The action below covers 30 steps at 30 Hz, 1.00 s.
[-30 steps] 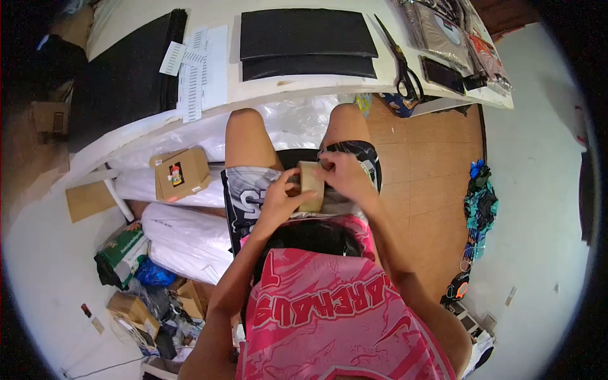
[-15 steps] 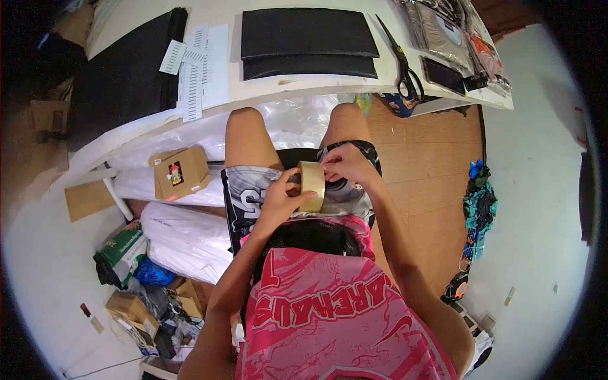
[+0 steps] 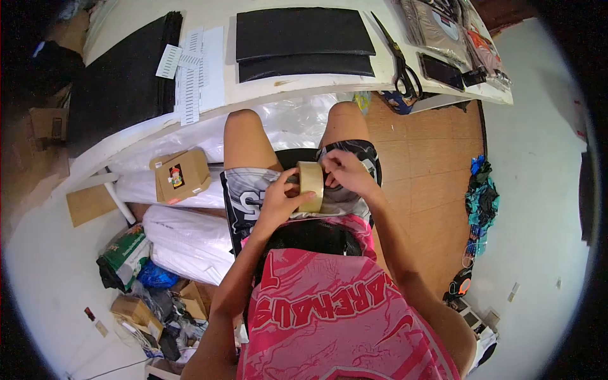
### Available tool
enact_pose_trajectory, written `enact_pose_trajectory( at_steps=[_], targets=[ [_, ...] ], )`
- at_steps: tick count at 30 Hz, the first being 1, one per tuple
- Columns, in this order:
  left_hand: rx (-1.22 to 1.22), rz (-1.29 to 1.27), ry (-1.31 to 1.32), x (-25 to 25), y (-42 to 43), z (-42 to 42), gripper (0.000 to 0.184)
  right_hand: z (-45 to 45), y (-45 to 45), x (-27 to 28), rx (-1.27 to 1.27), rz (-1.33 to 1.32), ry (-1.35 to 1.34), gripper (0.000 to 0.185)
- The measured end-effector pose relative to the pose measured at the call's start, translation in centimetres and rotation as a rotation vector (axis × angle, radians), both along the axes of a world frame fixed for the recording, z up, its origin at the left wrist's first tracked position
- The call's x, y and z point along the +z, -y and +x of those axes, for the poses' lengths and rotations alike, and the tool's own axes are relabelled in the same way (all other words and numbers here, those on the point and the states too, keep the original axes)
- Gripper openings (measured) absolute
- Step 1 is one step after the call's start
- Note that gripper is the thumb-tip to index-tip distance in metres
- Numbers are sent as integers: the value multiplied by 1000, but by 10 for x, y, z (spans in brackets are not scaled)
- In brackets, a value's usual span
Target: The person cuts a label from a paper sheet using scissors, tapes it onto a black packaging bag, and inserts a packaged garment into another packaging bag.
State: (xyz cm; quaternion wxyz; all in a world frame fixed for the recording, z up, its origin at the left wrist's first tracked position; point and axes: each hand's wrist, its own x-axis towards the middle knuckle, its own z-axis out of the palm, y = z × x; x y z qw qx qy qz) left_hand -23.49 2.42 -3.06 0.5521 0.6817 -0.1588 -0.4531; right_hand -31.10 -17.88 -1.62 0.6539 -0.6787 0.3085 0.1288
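A wide roll of clear yellowish packing tape stands on edge over my lap. My left hand grips it from the left, thumb across the near part of the tape and fingers at its side. Just right of the roll, my right hand has its fingers bent close to the tape's edge. Those fingertips are smeared by motion, so whether they touch or pinch the tape does not show.
Ahead is a white table with black folded pouches, a black stack, printed label sheets, scissors and a phone. A cardboard box and white plastic-wrapped rolls lie left.
My right hand has shifted slightly, its fingers lifting and curling beside the tape. My left hand keeps its hold on the roll. The view has tilted a little.
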Motion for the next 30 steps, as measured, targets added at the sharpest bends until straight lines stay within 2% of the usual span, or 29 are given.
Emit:
enact_pose_trajectory(
  at_steps=[1,4,13,18,20,21,23,26,30],
  targets=[
    [0,-18,-4,0,0,-1,69,-2,0,-1,-139,25,30,21],
    [-21,-36,22,1,-1,-2,71,-6,1,0,-41,10,89,17],
    [-55,-81,42,8,-6,-9,75,-23,-4,6,-36,-110,149,13],
    [-143,-6,180,24,-2,-9,77,-22,2,5,-64,12,31,11],
    [-153,1,222,23,-1,-10,77,-25,1,-3,33,-185,75,15],
    [-133,-10,209,21,-1,-11,77,-25,-2,0,31,-186,76,15],
    [-111,-20,197,17,0,-12,76,-28,-16,7,-2,-461,204,19],
    [-112,40,228,20,1,-11,75,-28,-40,16,-141,-460,159,20],
    [-102,65,233,24,2,-14,74,-33,-41,18,-151,-436,176,20]
  ],
)
